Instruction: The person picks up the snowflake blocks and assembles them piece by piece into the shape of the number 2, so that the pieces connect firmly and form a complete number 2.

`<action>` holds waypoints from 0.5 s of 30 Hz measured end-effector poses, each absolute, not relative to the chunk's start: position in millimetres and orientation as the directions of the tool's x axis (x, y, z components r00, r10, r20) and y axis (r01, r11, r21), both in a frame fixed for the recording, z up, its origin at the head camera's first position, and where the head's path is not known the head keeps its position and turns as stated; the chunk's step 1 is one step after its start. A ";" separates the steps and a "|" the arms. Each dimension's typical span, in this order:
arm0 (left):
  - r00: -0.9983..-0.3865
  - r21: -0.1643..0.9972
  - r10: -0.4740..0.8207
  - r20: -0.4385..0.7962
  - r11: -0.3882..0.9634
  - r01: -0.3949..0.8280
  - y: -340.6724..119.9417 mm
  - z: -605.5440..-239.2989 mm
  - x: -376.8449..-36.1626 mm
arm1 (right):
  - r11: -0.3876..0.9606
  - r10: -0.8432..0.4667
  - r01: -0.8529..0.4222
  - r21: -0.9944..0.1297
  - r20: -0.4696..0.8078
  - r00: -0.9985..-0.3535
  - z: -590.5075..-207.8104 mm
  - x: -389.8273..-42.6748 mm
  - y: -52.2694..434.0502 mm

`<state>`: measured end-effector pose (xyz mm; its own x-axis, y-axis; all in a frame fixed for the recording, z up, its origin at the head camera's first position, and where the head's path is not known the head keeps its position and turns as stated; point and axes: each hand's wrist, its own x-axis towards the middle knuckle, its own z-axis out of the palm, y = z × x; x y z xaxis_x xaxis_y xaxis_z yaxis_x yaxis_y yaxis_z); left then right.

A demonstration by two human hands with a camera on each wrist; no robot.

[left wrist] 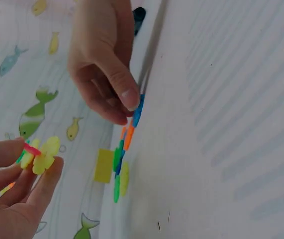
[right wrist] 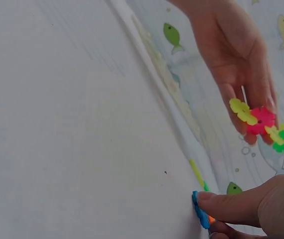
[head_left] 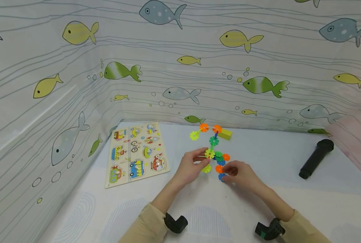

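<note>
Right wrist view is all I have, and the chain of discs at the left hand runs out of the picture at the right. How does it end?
Observer: In the head view, the chain ends in a yellow-green disc, next to an orange disc.
Operator: Does anything show behind that chain?
Observer: Yes, a yellow block, partly covered by the chain in the head view.
Operator: And what lies out to the right of the right hand?
Observer: A black cylindrical object, lying on the table, well apart from the hand.
</note>
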<state>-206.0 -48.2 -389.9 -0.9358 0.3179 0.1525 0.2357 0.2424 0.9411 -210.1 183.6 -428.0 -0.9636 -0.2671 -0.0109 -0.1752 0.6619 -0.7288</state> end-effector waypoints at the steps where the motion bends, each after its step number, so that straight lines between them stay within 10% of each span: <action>1: -0.936 0.943 0.317 0.150 0.239 0.232 -48.2 -390.1 -206.3 | 0.669 -0.266 -0.178 -0.722 -0.008 -0.964 -428.2 -209.3 182.6; 15: -0.931 0.944 0.321 0.172 0.218 0.249 -47.0 -389.4 -204.1 | 0.704 -0.282 -0.212 -0.678 0.006 -0.959 -429.0 -205.7 177.7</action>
